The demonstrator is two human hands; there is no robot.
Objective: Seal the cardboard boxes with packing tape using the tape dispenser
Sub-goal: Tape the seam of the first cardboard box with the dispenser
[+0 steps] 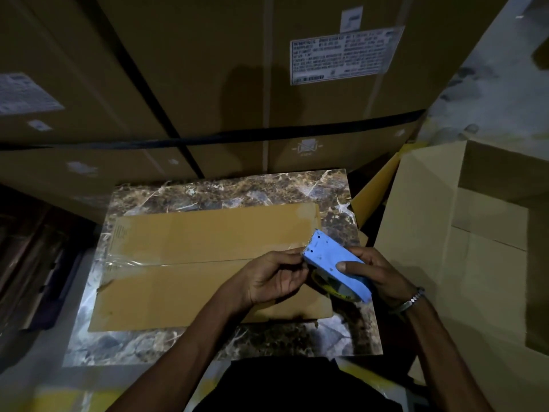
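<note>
right hand [377, 272] grips blue tape dispenser [335, 263] over flat cardboard box [208, 263] near its right end, left hand [273, 278] fingers pinching at the blade; risk: loose tape end folds onto itself.

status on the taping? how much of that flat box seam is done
Done: clear tape covers the left part of the flat box's centre seam. In hand: the right hand grips the blue tape dispenser while the left hand pinches at its toothed end, apparently freeing the tape. Left: whether tape reaches the seam's right end is hidden by the hands; the open box at right looks unsealed.
</note>
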